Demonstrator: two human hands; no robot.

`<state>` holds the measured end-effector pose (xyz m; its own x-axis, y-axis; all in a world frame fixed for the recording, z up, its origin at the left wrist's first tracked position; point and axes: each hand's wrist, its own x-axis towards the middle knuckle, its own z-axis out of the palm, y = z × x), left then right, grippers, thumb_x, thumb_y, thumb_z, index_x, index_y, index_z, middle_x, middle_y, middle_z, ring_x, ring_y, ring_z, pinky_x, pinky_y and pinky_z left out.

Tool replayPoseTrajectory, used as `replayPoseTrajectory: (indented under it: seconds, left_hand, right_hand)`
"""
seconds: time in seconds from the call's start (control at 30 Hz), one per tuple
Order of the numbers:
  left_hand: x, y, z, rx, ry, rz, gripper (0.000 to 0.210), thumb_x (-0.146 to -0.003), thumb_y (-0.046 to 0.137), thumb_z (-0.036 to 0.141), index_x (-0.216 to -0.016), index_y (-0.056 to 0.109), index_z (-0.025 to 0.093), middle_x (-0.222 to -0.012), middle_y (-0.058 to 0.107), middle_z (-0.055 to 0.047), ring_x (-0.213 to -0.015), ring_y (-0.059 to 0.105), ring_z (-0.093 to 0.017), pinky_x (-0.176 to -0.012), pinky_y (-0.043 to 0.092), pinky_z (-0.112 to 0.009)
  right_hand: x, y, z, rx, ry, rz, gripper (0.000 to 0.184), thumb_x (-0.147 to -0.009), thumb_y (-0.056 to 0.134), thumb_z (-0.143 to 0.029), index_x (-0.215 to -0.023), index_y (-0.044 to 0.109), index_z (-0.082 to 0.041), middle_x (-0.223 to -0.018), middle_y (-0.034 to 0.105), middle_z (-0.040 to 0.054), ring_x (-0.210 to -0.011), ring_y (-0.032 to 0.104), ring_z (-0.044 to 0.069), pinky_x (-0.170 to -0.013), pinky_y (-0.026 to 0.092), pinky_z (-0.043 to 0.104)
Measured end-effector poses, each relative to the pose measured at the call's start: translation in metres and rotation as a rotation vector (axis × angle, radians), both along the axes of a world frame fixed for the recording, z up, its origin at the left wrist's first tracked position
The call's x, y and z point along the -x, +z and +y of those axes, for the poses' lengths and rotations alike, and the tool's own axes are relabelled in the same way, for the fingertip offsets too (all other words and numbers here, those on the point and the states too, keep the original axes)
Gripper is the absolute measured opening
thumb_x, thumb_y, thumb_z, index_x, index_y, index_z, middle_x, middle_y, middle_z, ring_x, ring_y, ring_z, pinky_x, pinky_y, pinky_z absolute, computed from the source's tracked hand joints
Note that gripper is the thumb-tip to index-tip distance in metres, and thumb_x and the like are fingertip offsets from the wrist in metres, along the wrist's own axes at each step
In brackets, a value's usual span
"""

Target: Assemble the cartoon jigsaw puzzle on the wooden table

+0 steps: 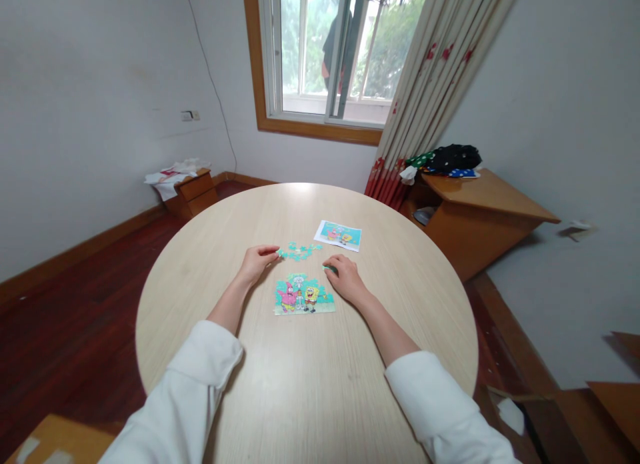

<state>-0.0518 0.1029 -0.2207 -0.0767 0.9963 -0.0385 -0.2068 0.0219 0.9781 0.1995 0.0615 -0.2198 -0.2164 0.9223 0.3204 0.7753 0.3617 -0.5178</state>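
Note:
A partly assembled jigsaw puzzle (pixel 305 297) with cartoon figures lies flat on the table, its upper edge uneven. Beyond it is a cluster of loose turquoise puzzle pieces (pixel 300 254). My left hand (pixel 256 263) is at the left end of that cluster, thumb and fingers pinched together at a small piece (pixel 281 254). To the right of the assembled part, my right hand (pixel 345 277) pinches a green puzzle piece (pixel 329 269) just above the tabletop; the fingers partly hide it. Farther back lies a printed reference picture (pixel 340 235) with the same figures.
The round wooden table (pixel 300 384) fills the middle of the view. A wooden cabinet (pixel 490 197) with a heap of dark cloth (pixel 453 159) stands at right, near a curtain (pixel 435 64). Papers or cloths top a small cabinet (pixel 197 189) at left. A person (pixel 330 47) shows beyond the window.

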Motion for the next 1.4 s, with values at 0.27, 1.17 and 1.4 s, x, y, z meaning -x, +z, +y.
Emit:
replayPoseTrajectory:
  seconds: [0.27,1.17,1.4]
  left_hand:
    - [-0.001,0.003,-0.002,-0.054,-0.024,-0.006,0.051,-0.037,0.086,0.033,-0.079,0.069,0.011,-0.069,0.067,-0.005,-0.064,0.061,-0.015,-0.066,0.051,-0.031]
    - [0.013,0.028,-0.019,0.092,-0.564,0.206,0.022,-0.056,0.079,0.029,-0.064,0.067,0.012,-0.049,0.06,-0.004,-0.044,0.053,-0.01,-0.046,0.045,-0.023]
    - [0.016,0.026,-0.018,0.124,-0.62,0.253,0.017,-0.058,0.077,0.027,-0.062,0.067,0.014,-0.046,0.059,-0.003,-0.043,0.054,-0.01,-0.045,0.044,-0.022]
  right_hand:
    - [0.0,0.001,0.0,0.002,-0.001,0.0,0.016,-0.082,0.052,-0.018,-0.093,0.064,-0.02,-0.102,0.061,0.007,-0.1,0.053,0.02,-0.09,0.034,0.038]
    - [0.0,0.001,-0.001,-0.003,-0.003,0.006,0.017,-0.082,0.051,-0.018,-0.094,0.064,-0.02,-0.102,0.061,0.0072,-0.1,0.054,0.02,-0.09,0.034,0.039]
    - [-0.001,0.001,0.0,-0.004,0.003,0.0,0.016,-0.082,0.052,-0.018,-0.093,0.064,-0.02,-0.101,0.061,0.007,-0.099,0.054,0.02,-0.089,0.034,0.039]
